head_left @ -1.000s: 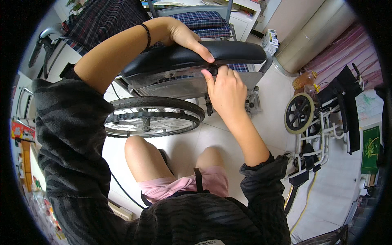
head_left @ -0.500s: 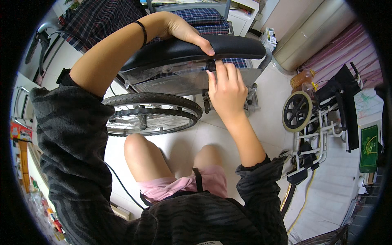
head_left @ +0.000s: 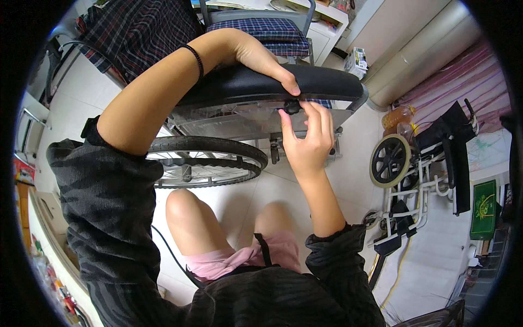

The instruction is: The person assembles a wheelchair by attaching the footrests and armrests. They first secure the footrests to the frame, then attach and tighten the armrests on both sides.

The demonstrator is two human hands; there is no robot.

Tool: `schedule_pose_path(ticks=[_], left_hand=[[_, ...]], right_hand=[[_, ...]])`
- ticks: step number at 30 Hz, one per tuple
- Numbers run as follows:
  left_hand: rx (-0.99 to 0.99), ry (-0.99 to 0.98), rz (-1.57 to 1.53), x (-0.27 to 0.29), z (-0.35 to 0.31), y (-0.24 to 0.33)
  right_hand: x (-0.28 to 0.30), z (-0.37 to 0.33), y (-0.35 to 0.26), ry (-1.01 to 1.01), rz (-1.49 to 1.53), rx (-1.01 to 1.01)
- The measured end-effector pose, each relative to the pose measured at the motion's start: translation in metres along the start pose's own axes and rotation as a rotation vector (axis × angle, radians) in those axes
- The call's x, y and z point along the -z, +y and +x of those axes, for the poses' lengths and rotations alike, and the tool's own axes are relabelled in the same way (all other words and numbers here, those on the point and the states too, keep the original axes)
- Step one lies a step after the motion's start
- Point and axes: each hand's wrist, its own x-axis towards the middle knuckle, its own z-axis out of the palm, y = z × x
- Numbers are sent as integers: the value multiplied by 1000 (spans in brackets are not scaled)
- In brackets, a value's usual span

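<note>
Black padded armrest (head_left: 272, 82) of wheelchair: left hand (head_left: 256, 54) clasped over top edge. Right hand (head_left: 308, 141) below, fingertips pinching small black knob (head_left: 292, 105) under pad. Big wheel (head_left: 201, 161) beneath.

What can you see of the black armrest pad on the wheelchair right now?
The armrest pad is long, black and smooth, like padded vinyl, lying roughly level atop the wheelchair's side panel. The left hand rests over its top, thumb at the front edge. The right hand reaches from below, fingers at a small black knob under the pad.
</note>
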Motion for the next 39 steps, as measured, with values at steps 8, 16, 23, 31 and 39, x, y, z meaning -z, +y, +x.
schedule_pose_path(ticks=[8, 16, 23, 31, 39], left_hand=[[-27, -14, -72, -2, 3, -4], [-154, 55, 56, -1, -1, 4], [-98, 152, 294, 1, -1, 14], [-323, 238, 305, 15, -2, -1], [-252, 690, 499, 3, 12, -11]], right_hand=[[2, 5, -17, -164, -238, -232], [11, 14, -22, -247, -142, -329], [11, 11, -12, -165, -118, -42], [10, 1, -9, -119, -56, -104], [7, 4, -10, -81, -30, -75]])
